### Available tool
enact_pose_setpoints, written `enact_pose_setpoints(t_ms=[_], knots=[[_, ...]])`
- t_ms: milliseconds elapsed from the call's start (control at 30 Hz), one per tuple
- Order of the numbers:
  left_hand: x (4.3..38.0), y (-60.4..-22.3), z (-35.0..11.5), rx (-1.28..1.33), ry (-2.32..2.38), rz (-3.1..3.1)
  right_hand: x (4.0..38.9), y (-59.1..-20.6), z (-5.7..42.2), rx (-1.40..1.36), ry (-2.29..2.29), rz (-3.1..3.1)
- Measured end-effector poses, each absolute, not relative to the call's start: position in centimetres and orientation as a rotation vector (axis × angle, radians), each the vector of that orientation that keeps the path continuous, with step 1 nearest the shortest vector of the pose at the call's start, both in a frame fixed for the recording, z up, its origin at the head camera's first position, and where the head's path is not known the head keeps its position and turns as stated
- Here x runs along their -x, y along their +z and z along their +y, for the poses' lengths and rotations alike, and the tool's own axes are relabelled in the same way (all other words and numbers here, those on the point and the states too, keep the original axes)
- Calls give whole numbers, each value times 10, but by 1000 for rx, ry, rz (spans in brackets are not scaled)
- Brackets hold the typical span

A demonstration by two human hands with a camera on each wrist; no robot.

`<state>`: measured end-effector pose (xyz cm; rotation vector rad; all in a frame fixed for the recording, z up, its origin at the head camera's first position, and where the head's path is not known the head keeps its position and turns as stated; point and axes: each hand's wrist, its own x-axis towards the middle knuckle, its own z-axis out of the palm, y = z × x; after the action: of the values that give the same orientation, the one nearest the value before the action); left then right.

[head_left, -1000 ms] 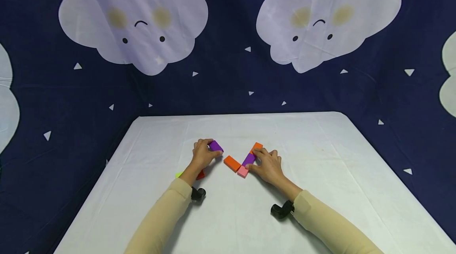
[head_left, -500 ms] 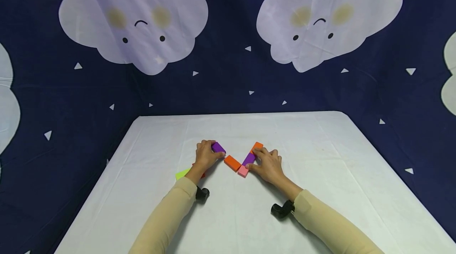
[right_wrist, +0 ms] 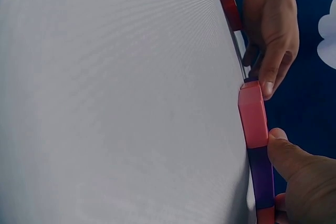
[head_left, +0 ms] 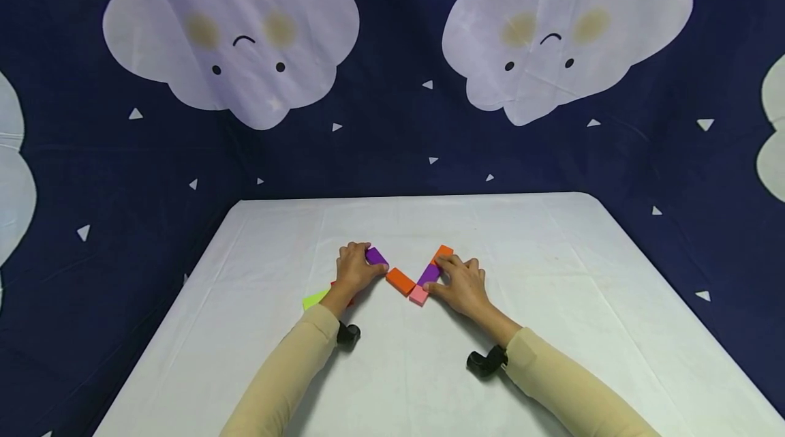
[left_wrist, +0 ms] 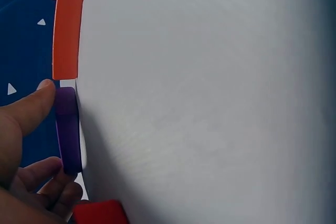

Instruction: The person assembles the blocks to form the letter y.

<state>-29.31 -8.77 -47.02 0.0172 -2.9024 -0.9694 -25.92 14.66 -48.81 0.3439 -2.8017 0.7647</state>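
My left hand [head_left: 355, 268] grips a purple block [head_left: 376, 257] between thumb and fingers. In the left wrist view, a small gap parts this purple block [left_wrist: 68, 129] from an orange block [left_wrist: 68, 27]. That orange block [head_left: 401, 281] lies slanted on the table, its near end beside a pink block [head_left: 418, 296]. From the pink one a straight row runs away to the right: a second purple block [head_left: 428, 275], then another orange block [head_left: 444, 251]. My right hand [head_left: 463, 287] holds this row, its thumb where pink meets purple and its fingers by the far orange block.
Left of the row, partly behind my left wrist, lie a lime-green block [head_left: 315, 299] and a red block [right_wrist: 229, 8]. A white cloth covers the table [head_left: 392, 369]. Behind it hangs a dark blue curtain [head_left: 392, 151] with clouds.
My left hand has moved the purple block slightly right and nearer, toward the slanted orange block. The right hand and its row have stayed in place.
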Motion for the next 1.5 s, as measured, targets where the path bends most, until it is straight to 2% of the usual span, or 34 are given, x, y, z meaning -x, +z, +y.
enact_pose_setpoints(t_ms=[633,1500], knots=[[300,-460,-111,35,-1417,-2885,260,-489,148,-362,749,-2795],[306,-463,-117,-59,-1404,-2964,258,-486,146,-355,743,-2802]])
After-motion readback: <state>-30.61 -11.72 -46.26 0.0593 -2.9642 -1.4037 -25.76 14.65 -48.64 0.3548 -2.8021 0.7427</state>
